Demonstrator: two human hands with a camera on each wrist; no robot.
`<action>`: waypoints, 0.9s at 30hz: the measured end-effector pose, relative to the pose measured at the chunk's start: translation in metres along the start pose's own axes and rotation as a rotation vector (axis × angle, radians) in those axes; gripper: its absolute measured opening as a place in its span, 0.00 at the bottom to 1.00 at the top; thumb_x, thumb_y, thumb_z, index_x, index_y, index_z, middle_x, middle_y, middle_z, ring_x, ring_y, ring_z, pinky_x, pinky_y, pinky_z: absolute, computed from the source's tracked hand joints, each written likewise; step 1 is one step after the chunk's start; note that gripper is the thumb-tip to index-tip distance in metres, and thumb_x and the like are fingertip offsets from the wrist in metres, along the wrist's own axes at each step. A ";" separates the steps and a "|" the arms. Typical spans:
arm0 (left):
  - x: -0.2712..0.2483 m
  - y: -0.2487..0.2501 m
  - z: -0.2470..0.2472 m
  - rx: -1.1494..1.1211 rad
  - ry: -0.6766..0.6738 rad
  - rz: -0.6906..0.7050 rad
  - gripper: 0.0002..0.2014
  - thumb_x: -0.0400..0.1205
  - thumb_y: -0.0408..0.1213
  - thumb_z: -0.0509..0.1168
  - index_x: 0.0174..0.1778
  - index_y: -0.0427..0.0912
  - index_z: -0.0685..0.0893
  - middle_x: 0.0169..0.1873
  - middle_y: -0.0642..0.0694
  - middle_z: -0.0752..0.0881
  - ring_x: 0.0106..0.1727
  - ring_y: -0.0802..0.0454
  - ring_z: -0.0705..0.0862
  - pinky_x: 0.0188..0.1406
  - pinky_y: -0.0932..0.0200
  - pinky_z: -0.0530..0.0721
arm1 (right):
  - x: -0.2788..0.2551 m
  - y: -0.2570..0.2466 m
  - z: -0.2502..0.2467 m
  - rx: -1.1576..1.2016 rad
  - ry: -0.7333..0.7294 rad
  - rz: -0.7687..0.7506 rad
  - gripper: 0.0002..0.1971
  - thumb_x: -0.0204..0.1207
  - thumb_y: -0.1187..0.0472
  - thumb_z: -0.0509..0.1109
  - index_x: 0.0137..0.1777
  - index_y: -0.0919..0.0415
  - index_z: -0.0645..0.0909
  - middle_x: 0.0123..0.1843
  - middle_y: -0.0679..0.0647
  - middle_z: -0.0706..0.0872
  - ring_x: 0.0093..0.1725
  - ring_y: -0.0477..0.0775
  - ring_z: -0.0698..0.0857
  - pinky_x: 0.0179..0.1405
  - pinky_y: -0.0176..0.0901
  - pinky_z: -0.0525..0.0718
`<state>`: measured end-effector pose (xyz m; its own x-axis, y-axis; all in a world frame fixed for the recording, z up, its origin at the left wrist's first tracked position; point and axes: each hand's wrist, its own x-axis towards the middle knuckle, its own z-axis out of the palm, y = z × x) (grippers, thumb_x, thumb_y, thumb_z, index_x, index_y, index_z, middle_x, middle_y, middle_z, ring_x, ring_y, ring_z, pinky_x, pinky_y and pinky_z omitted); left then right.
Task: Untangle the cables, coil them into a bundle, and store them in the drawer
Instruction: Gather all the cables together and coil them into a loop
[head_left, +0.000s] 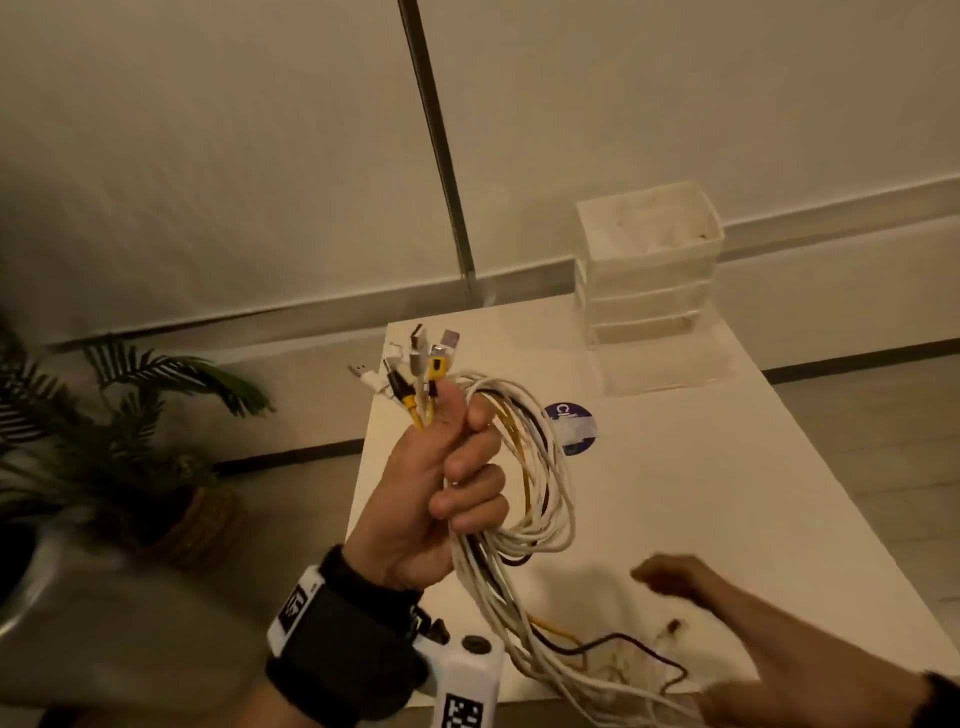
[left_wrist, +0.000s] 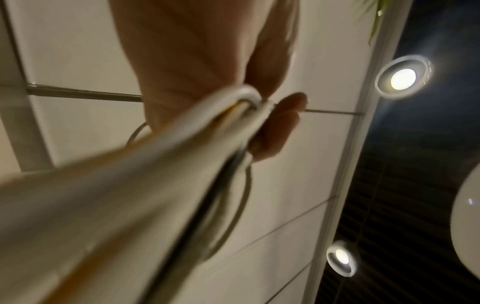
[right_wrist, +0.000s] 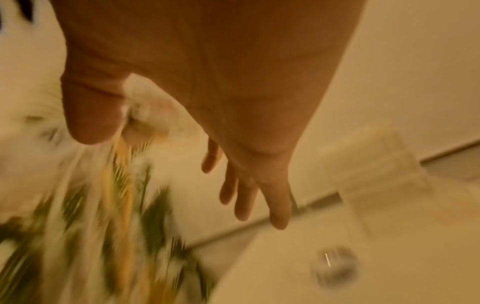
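**A:** What is your left hand doing?

**B:** Your left hand is raised above the near left corner of the white table, fingers curled tight round a bundle of cables. Most are white, with at least one yellow and one black. They form round loops beside your knuckles, and loose tails trail down onto the tabletop. About six connector plugs fan out above your thumb: metal tips, with white, black and yellow housings.

**A:** And your right hand?

**B:** Your right hand hovers low over the table near the trailing ends. It is blurred. From the right wrist view its fingers reach out straight and loose, gripping nothing.

**A:** Where is the drawer?

**B:** One translucent plastic drawer unit stands at the table's far edge, boxy, with three stacked tiers. One round blue-and-white sticker lies flat behind the loops. One potted palm in a woven basket stands on the floor, left.
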<state>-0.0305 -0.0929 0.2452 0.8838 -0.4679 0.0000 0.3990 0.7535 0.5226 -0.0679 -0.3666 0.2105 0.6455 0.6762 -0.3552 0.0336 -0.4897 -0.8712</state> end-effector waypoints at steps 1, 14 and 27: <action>0.003 -0.003 0.001 0.047 0.046 0.009 0.15 0.85 0.51 0.61 0.45 0.41 0.75 0.21 0.52 0.77 0.15 0.62 0.76 0.14 0.68 0.73 | 0.002 -0.010 -0.010 -0.003 0.101 -0.055 0.24 0.69 0.49 0.72 0.63 0.32 0.69 0.68 0.33 0.77 0.72 0.31 0.72 0.71 0.28 0.70; 0.030 -0.012 0.038 0.280 0.401 0.243 0.16 0.85 0.51 0.59 0.38 0.43 0.74 0.20 0.53 0.64 0.15 0.60 0.63 0.15 0.65 0.67 | 0.090 -0.074 0.031 0.080 0.445 -0.388 0.33 0.64 0.65 0.75 0.65 0.48 0.62 0.52 0.44 0.80 0.48 0.37 0.83 0.47 0.43 0.83; 0.040 0.041 0.062 0.178 0.553 0.275 0.20 0.88 0.50 0.55 0.30 0.49 0.69 0.15 0.56 0.61 0.13 0.62 0.58 0.14 0.67 0.57 | 0.114 -0.018 0.062 0.247 0.171 -0.172 0.23 0.71 0.47 0.73 0.28 0.68 0.79 0.23 0.60 0.82 0.21 0.52 0.81 0.28 0.44 0.82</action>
<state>0.0057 -0.1096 0.3196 0.9626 0.0749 -0.2604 0.1347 0.7017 0.6996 -0.0423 -0.2464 0.1650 0.7659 0.6247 -0.1523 -0.0192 -0.2146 -0.9765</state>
